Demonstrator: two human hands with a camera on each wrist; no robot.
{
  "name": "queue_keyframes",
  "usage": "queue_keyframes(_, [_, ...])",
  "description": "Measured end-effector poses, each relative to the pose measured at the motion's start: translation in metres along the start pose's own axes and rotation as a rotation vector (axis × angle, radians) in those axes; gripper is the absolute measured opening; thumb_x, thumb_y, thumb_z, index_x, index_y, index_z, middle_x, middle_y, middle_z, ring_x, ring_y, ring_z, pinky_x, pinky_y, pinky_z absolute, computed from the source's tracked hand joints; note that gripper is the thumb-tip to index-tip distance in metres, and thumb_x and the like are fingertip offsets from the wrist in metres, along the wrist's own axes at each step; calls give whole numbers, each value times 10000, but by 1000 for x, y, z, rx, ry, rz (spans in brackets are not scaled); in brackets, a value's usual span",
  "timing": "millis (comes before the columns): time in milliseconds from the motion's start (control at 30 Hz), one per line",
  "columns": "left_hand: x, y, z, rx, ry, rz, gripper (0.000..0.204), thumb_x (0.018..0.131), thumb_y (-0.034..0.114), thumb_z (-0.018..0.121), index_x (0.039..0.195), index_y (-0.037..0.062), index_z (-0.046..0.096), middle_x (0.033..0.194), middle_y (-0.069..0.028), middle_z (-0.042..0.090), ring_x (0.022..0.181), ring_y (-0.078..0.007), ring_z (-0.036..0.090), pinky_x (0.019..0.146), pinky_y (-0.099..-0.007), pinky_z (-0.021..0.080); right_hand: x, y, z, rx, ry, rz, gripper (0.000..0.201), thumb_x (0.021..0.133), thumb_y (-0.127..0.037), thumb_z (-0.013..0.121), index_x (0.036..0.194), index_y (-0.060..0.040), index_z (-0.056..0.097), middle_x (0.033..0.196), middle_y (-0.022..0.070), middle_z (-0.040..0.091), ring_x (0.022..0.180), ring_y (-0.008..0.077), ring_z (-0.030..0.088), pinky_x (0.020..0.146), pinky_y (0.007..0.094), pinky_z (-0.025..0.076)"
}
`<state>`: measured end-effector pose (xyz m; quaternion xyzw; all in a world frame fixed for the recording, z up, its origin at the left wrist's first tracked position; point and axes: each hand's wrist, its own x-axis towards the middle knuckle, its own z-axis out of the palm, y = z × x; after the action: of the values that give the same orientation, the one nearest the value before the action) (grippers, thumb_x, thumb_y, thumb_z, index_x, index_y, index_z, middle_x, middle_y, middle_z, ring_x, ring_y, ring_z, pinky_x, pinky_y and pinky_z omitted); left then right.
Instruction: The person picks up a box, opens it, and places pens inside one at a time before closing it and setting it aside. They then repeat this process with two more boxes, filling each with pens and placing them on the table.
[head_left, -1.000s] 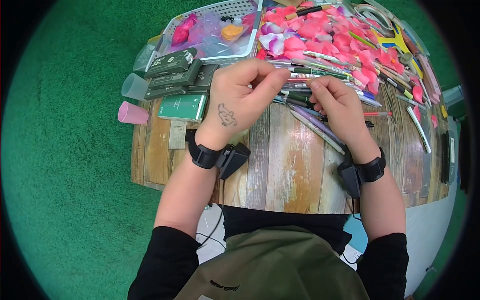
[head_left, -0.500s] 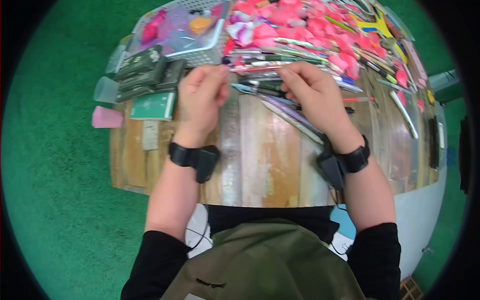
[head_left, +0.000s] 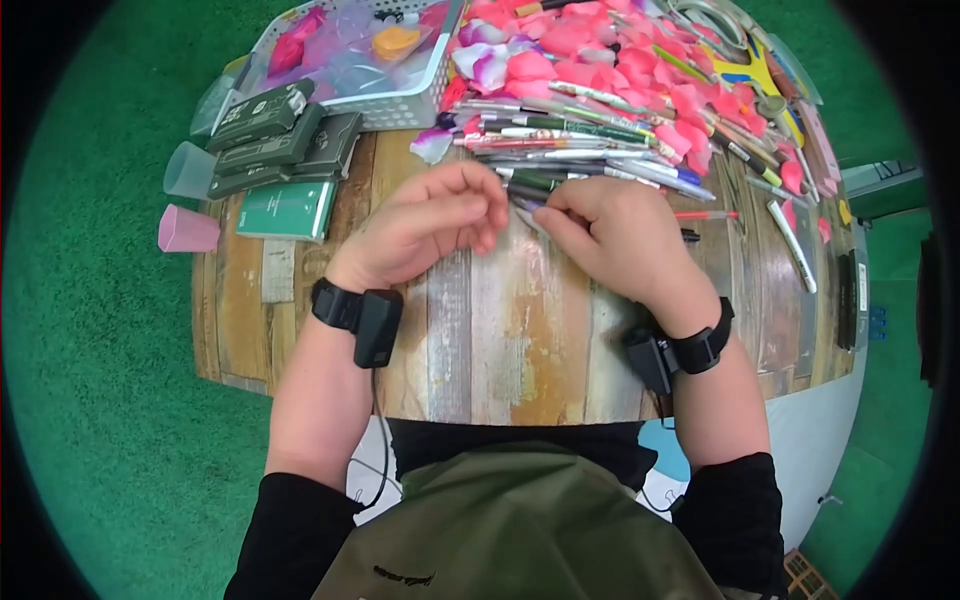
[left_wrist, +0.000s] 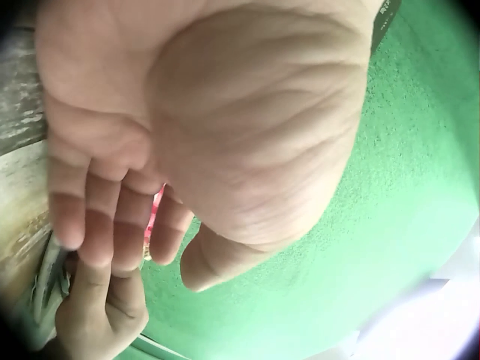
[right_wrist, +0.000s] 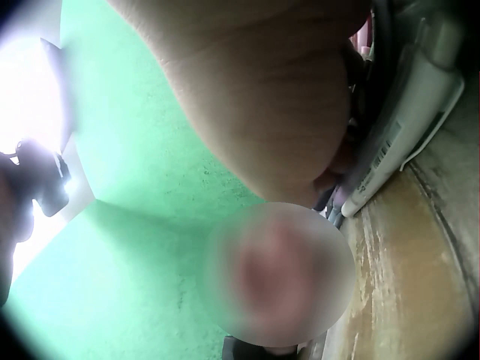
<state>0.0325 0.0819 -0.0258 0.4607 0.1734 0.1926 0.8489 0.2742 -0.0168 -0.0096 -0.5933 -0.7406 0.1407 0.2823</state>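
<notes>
In the head view my left hand point(head_left: 430, 222) hovers over the near side of the wooden table, palm turned inward. Its fingers are loosely bent, and the left wrist view shows nothing in the palm. My right hand point(head_left: 620, 240) reaches down with curled fingers over several pens, its thumb tip beside a purple and white pen end point(head_left: 526, 214). A white pen point(right_wrist: 405, 124) with a clip lies beneath that palm in the right wrist view. I cannot tell whether the right fingers pinch a pen. A row of pens point(head_left: 580, 140) lies beyond both hands.
Pink flower petals point(head_left: 620, 55) heap at the back, and a purple-white petal point(head_left: 432, 146) lies left of the pens. A white basket point(head_left: 405, 108) holds bagged items. Dark boxes point(head_left: 265, 145), a green box point(head_left: 287, 210) and a pink cup point(head_left: 188, 230) stand left. A white pen point(head_left: 792, 245) lies right.
My hands have parted from being almost together at the fingertips. The left fingers have loosened and spread; the right hand has lowered toward the pens. The head view has shifted to the right.
</notes>
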Motion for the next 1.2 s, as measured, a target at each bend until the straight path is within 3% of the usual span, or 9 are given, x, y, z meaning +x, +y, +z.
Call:
queue_keyframes(67, [-5, 3, -9, -132, -198, -104, 229, 1052, 185, 651, 1196, 6, 641, 1149, -123, 726, 1008, -197, 737, 898, -349, 596, 1, -3, -3, -2, -5, 41, 297, 943, -356, 719, 837, -80, 747, 721, 128, 694, 698, 359, 696, 634, 462, 538])
queue_keyframes(167, [-9, 0, 6, -13, -230, -241, 220, 1048, 164, 656, 1192, -2, 640, 1238, -158, 714, 1099, -225, 734, 963, -365, 595, 1, -7, -9, 34, 48, 81, 298, 934, -346, 738, 810, -75, 738, 699, 124, 686, 668, 349, 691, 612, 451, 533])
queue_keyframes(200, [-7, -3, 11, 20, -238, -281, 182, 1033, 94, 634, 1186, -5, 625, 1421, -268, 625, 1162, -297, 734, 1004, -412, 590, 1, -8, -11, 52, 74, 91, 298, 930, -341, 745, 801, -73, 735, 693, 123, 684, 660, 346, 689, 604, 446, 531])
queue_keyframes(333, [-2, -14, 35, -160, -247, -472, 275, 1059, 159, 630, 1291, 16, 593, 1576, -222, 488, 1205, -304, 718, 1016, -411, 578, 1, -10, -10, 62, 134, 75, 279, 923, -318, 759, 788, -75, 731, 686, 109, 681, 642, 331, 682, 591, 425, 528])
queue_keyframes(433, [-1, -12, 45, -178, -268, -437, 359, 1072, 205, 643, 1370, 25, 556, 1440, -118, 573, 1281, -253, 655, 1074, -397, 539, 2, -9, -7, 59, 162, 37, 276, 925, -312, 760, 782, -78, 732, 682, 100, 678, 629, 321, 679, 580, 414, 524])
queue_keyframes(633, [12, -29, 27, -226, -250, -221, 527, 1057, 296, 634, 1486, 30, 484, 1549, -137, 518, 1523, -334, 435, 1206, -481, 399, 3, -9, -6, 105, 228, 53, 283, 915, -315, 777, 771, -76, 731, 671, 101, 674, 614, 312, 675, 558, 404, 517])
queue_keyframes(800, [10, -29, 33, -292, -265, -176, 449, 1074, 198, 607, 1489, 50, 522, 1529, -130, 550, 1477, -309, 496, 1186, -451, 443, -3, 5, -11, -19, 305, -14, 260, 936, -299, 771, 840, -58, 765, 700, 127, 693, 615, 310, 679, 569, 402, 518])
queue_keyframes(967, [7, -21, 30, -173, -185, -217, 365, 1102, 234, 557, 1400, 23, 543, 1499, -267, 572, 1352, -369, 618, 1102, -460, 542, -25, 9, -78, -30, 437, 232, 265, 914, -344, 735, 962, -86, 773, 790, 153, 737, 727, 359, 731, 658, 452, 571])
queue_keyframes(1200, [10, -21, 34, -106, -161, -226, 298, 1117, 204, 539, 1349, 19, 565, 1323, -216, 681, 1169, -305, 716, 979, -413, 608, -157, 143, -235, -807, 535, 706, 653, 937, -482, 719, 1404, -33, 634, 1326, 236, 688, 1261, 394, 645, 1067, 453, 518])
